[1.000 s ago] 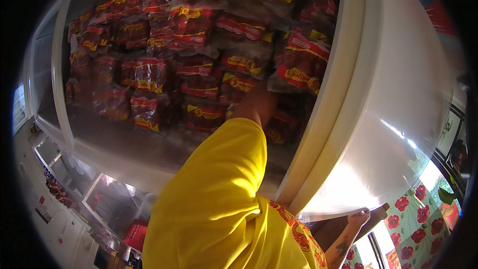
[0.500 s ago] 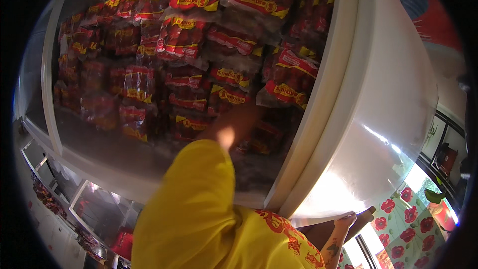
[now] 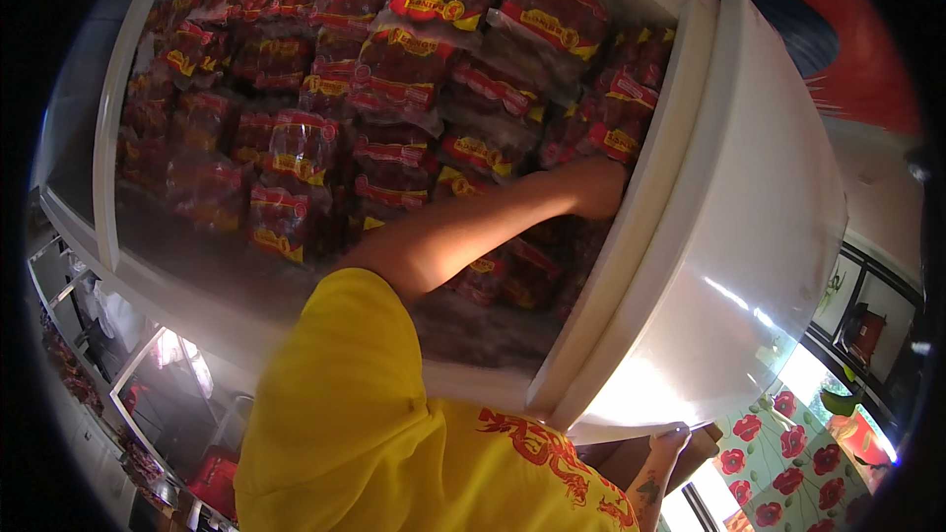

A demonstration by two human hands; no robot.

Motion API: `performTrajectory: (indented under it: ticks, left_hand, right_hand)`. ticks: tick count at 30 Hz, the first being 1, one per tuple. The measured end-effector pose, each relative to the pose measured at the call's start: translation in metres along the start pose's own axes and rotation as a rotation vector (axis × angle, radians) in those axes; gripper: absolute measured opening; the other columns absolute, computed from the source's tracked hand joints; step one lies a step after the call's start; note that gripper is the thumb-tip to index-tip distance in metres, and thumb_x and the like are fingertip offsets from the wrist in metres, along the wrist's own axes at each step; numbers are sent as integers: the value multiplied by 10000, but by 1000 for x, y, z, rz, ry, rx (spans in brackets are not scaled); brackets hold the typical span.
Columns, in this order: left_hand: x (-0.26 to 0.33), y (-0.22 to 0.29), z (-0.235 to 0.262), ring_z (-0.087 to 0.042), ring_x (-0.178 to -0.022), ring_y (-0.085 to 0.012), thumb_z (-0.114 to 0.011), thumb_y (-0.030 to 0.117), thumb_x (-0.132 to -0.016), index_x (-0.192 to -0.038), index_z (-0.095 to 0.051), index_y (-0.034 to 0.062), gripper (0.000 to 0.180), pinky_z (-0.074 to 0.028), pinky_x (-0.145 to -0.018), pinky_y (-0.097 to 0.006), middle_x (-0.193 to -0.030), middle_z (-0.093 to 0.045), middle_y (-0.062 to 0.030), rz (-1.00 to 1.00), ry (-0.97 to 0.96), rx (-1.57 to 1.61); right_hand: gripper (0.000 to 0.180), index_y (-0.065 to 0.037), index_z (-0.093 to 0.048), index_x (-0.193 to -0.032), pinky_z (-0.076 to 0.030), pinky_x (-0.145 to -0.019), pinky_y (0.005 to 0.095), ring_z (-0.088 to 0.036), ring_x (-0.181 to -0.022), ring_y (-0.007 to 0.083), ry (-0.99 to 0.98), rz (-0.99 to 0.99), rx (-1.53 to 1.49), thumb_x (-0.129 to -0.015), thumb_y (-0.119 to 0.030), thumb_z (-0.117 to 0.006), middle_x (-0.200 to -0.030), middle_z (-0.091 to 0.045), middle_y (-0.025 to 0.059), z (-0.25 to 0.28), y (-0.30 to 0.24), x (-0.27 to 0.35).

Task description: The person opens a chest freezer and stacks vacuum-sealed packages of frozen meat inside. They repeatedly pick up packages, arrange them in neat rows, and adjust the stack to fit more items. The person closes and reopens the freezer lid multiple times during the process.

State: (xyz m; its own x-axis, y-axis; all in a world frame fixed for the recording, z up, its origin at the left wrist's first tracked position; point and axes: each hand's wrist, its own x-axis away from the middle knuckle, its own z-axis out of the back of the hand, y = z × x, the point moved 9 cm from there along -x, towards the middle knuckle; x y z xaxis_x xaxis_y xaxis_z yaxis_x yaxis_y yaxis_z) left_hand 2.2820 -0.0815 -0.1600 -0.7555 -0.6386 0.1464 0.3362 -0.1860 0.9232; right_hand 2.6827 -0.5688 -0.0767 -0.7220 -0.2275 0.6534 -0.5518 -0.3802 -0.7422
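Observation:
My left arm, in a yellow sleeve, reaches into a white chest freezer (image 3: 473,376). It is stacked with clear plastic packs of dark red, lumpy food that looks like sausages, with red and yellow labels. My left hand (image 3: 597,187) is bent at the wrist against the right inner wall, just below a pack (image 3: 613,123). Its fingers are hidden in shadow, so any grip there cannot be made out. Low on the right, my right hand (image 3: 672,437) is closed on the lower edge of the raised, glossy white freezer lid (image 3: 724,217).
More packs (image 3: 286,153) fill the freezer in rows to the far left. A brown box-like thing (image 3: 705,443) is by my right hand. Poppy-patterned wall covering (image 3: 788,443) is at lower right. Glass-sided cases (image 3: 148,384) stand at lower left.
My left hand has moved right and toward the freezer wall, and more of my forearm shows. The pack at the right has shifted up against the wall. My right hand stays at the lid edge.

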Motion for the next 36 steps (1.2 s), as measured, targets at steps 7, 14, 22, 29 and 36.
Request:
performTrajectory:
  ticks: [7,14,22,29,36]
  left_hand:
    - [34,5,-14,-669,-886,-383,-552,145,-797,-896,-683,-10,225,-533,-791,-465,-920,-683,-232,56,-27,-138]
    - [57,-5,-43,-668,-880,-368,-577,188,-834,-895,-695,26,209,-538,-769,-469,-962,-686,-208,25,24,-235]
    - [50,-40,-10,-671,-943,-330,-597,152,-787,-963,-690,46,226,-542,-811,-441,-1009,-686,-173,253,-47,-302]
    - [14,-61,-20,-664,-969,-329,-549,191,-833,-995,-688,103,231,-544,-807,-432,-1043,-683,-140,165,246,-230]
    - [22,-70,-36,-671,-952,-321,-537,199,-837,-1003,-690,107,244,-546,-800,-432,-1047,-689,-130,142,279,-243]
  right_hand:
    - [297,13,-601,-1082,-529,-831,370,-624,-955,247,20,13,7,-970,-195,-421,-1074,-617,131,-7,1,5]
    - [295,21,-596,-1101,-516,-861,370,-615,-984,250,25,16,51,-975,-183,-423,-1102,-608,139,-22,-2,3]
    - [292,30,-589,-1122,-500,-895,371,-605,-1016,254,46,28,50,-982,-168,-426,-1134,-598,148,-26,-3,8]
    - [291,37,-584,-1140,-487,-926,371,-596,-1044,258,44,78,54,-987,-155,-428,-1163,-589,156,-41,-13,8]
    - [291,45,-578,-1159,-474,-956,372,-588,-1072,262,587,1119,1008,-992,-142,-430,-1191,-580,164,-144,-122,139]
